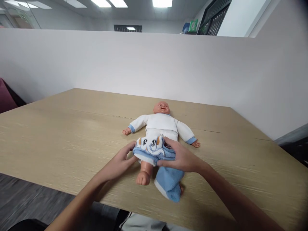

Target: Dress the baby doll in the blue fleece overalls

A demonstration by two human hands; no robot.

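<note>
While the doll [160,122] lies on its back on the table [72,134], head towards the far edge and feet towards the near edge, both hands grip the blue trousers [154,154] at its legs. The left hand [121,160] pinches one side between thumb and fingers, near a bare foot [143,177]; the right hand [184,156] clasps the other side. A wall [134,64] stands along the far edge.
</note>
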